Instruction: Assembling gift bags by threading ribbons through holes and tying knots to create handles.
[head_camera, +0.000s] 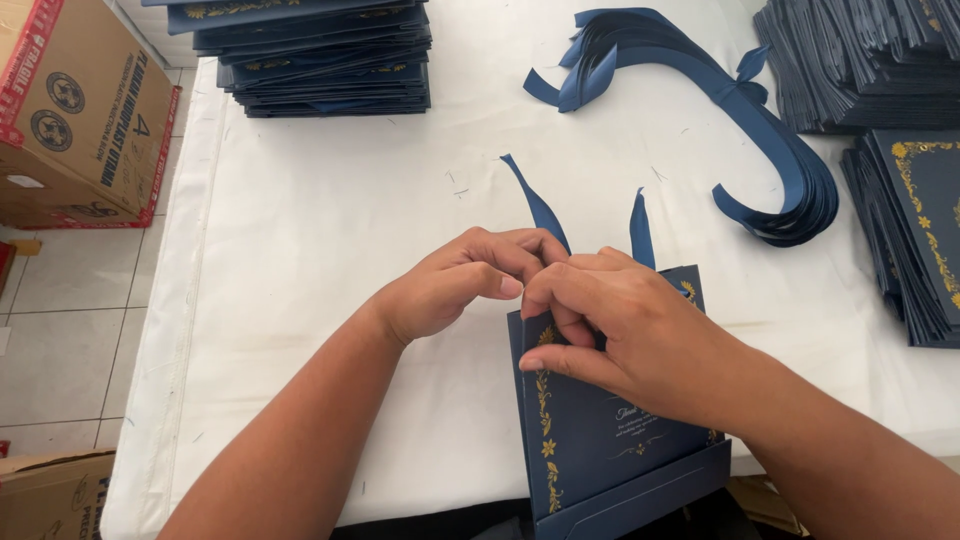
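Here, at the centre of the frame, your left hand is curled nearly closed, its fingertips pinching the navy ribbon where it meets the top edge of the flat navy paper bag. Your right hand is bent over that same edge, fingers folded down onto the bag's face and thumb stretched along it; the fingertips of both hands meet at the bag's upper left corner. Two ribbon ends rise above your knuckles, one slanting to the upper left, the other standing nearly upright.

Both forearms come in from the bottom of the frame, the left from lower left, the right from lower right, wrists angled inward.

The bag, printed with a gold floral border, lies on the white table at lower centre, its base overhanging the near edge. A bundle of loose ribbons curves across the upper right, stacks of flat bags sit at the top, and a cardboard box stands at upper left.
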